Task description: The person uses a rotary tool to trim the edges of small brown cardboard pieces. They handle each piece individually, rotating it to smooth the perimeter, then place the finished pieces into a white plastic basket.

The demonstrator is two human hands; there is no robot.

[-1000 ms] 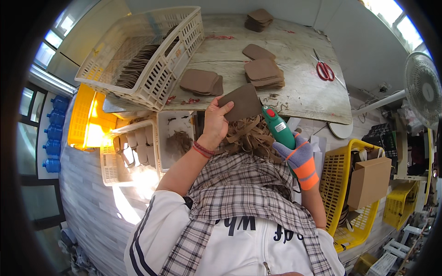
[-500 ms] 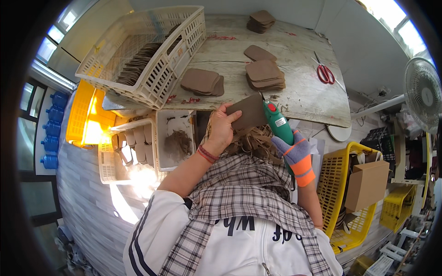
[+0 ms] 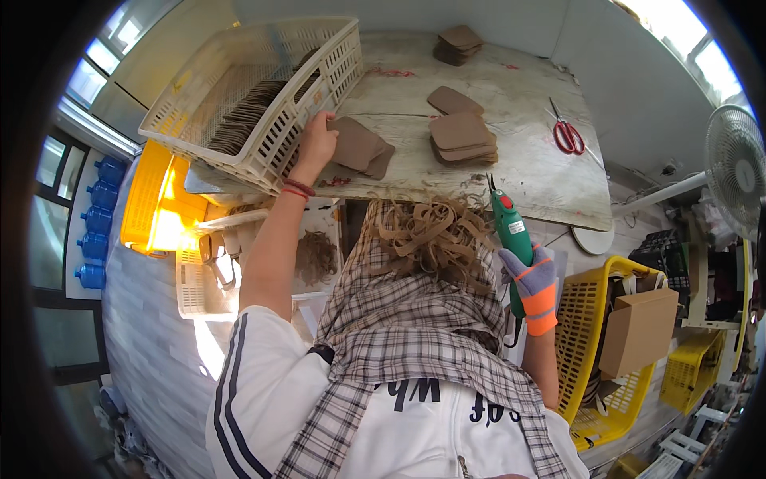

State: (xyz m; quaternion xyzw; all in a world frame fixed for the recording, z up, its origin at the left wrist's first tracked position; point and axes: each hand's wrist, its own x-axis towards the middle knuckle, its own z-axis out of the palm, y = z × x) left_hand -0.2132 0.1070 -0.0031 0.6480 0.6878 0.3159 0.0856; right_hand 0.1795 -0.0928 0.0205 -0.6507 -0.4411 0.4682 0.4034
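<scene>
My left hand (image 3: 317,148) is stretched out to the stack beside the white basket. Its fingers close on the left edge of a brown piece with rounded corners (image 3: 356,144), which lies askew over the other pieces there. In a grey and orange glove, my right hand (image 3: 530,278) is wrapped around green electric scissors (image 3: 511,225). Their blades point away from me, just past the table's near edge. Curled brown offcut strips (image 3: 435,235) are heaped on my plaid apron (image 3: 415,319).
A white basket (image 3: 263,160) holding a row of brown pieces stands on the table (image 3: 399,80) at left. More stacks (image 3: 463,140) lie in the middle and at the back. Red-handled scissors (image 3: 568,137) lie at right. A yellow basket (image 3: 578,327) stands right of me.
My left hand has carried the brown piece from in front of the electric scissors leftward onto the left stack. My right hand has shifted slightly right and nearer with the electric scissors.
</scene>
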